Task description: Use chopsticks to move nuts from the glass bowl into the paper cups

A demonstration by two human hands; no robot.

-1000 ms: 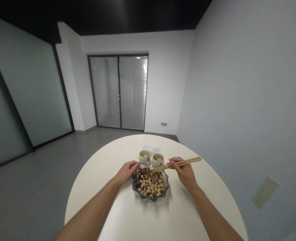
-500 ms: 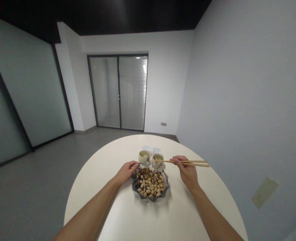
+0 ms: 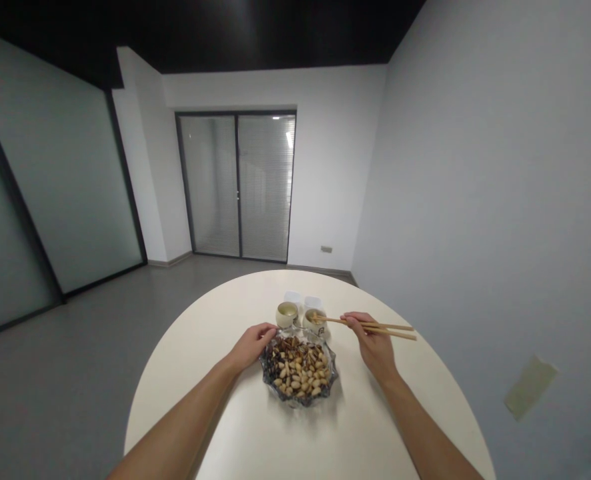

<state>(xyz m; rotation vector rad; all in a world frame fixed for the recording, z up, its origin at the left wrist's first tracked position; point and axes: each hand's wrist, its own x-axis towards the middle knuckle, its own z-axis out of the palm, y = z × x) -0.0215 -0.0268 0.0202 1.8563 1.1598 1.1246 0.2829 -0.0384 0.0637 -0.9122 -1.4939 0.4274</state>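
My right hand [image 3: 374, 345] grips a pair of wooden chopsticks [image 3: 394, 329]. Their tips reach over the mouth of the right-hand small cup [image 3: 312, 327], where something pale shows; I cannot make out whether the tips hold it. Fingers of my left hand [image 3: 251, 345] are closed on the upper left rim of a scalloped glass bowl [image 3: 303, 401]. Pale pistachio-like nuts [image 3: 303, 379] fill its near right part, dark seeds [image 3: 274, 361] its left, and striped brown seeds [image 3: 295, 347] its back. A second small cup [image 3: 286, 319] stands left of the first, just behind the bowl.
Two translucent plastic pieces [image 3: 313, 303] lie behind the cups. Everything stands on a round white table [image 3: 215, 320]. A bare wall [image 3: 475, 200] runs close along the right side, and a glazed door [image 3: 238, 187] is at the back.
The rear ends of the chopsticks have spread a little further apart. Something pale now shows at the right-hand cup's mouth. Both hands are nearly where they were.
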